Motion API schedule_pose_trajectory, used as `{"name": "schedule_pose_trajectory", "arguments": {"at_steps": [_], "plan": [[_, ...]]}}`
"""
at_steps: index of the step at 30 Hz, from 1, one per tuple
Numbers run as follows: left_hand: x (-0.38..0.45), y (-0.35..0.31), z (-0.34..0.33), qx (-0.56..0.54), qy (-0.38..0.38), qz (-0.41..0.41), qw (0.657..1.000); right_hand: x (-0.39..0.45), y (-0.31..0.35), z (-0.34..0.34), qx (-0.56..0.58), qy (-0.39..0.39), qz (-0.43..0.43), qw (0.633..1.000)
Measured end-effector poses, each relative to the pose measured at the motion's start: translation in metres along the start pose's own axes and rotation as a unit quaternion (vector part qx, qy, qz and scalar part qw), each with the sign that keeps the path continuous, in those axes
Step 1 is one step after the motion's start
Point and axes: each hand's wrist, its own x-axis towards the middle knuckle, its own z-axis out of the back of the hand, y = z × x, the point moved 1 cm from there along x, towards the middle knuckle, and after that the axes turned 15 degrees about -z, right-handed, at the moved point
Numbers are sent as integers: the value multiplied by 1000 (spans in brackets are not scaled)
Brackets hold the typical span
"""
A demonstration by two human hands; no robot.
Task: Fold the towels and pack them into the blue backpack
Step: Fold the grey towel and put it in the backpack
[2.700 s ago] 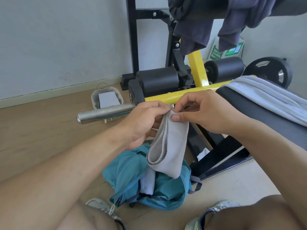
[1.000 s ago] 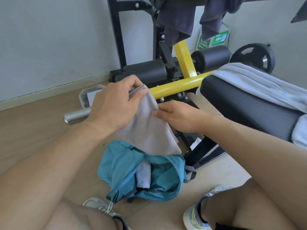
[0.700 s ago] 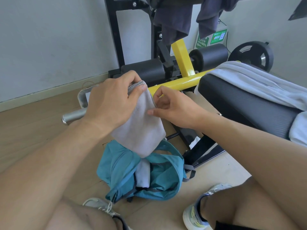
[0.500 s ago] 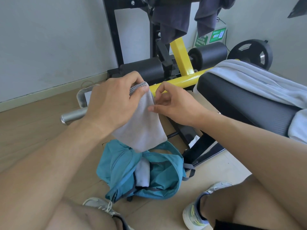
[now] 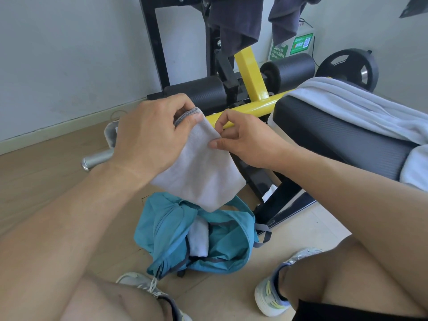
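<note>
I have a folded grey towel (image 5: 199, 167) up in the air between my two hands, above the blue backpack (image 5: 196, 237) on the floor. My left hand (image 5: 150, 135) grips the towel's top edge, fingers curled over the thick folded rim and thumb pressed on its face. My right hand (image 5: 243, 142) pinches the towel's right edge between thumb and forefinger, the other fingers curled loosely above. The towel hangs down and to the right from my grip, and its lower corner overlaps the backpack's far rim as I see it from the head camera.

The backpack lies open on the wooden floor (image 5: 46, 177) between my shoes, its mouth facing up. A white folded towel (image 5: 199, 237) already sits inside it, standing in the left part of the opening. My left shoe (image 5: 143, 283) is just near-left of the backpack, and my right shoe (image 5: 275, 286) is near-right of it.

To the right, a black padded bench (image 5: 335, 140) carries a pale towel (image 5: 356, 107) draped across its top. Beyond my hands runs a yellow bar (image 5: 250, 110) of the gym frame, with black foam rollers (image 5: 289, 70) behind it and a weight plate (image 5: 349, 66) at far right. Dark clothes (image 5: 236, 22) hang from the frame at the top. A steel bar end (image 5: 95, 158) pokes out to the left of my left wrist.
</note>
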Motion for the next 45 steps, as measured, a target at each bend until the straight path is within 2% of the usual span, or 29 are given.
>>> {"name": "schedule_pose_trajectory", "arguments": {"at_steps": [6, 11, 19, 21, 25, 27, 36, 41, 45], "plan": [[-3, 3, -1, -67, 17, -48, 996, 2, -6, 3, 45, 25, -11, 999], [-4, 6, -1, -160, 93, -88, 979, 1, -5, 4, 28, 71, 3, 997], [-5, 8, 1, -198, 106, -104, 969, 0, -11, 1, 88, 198, -39, 976], [-6, 8, 2, -195, 90, -100, 972, 0, -10, 0, 102, 187, -38, 976], [-5, 12, 3, -188, 33, -63, 979, -1, -7, 1, 123, 85, -21, 989], [-5, 14, 3, -186, 18, -47, 981, 0, -7, -1, 133, 62, -14, 989], [-8, 16, 6, -169, 37, -51, 984, 1, -4, -3, 91, 95, -27, 991], [-9, 12, 9, -188, 60, -61, 978, 1, -6, -6, 109, 126, -40, 985], [-10, 12, 9, -199, 72, -61, 975, 3, -7, -6, 131, 79, -29, 988]]}}
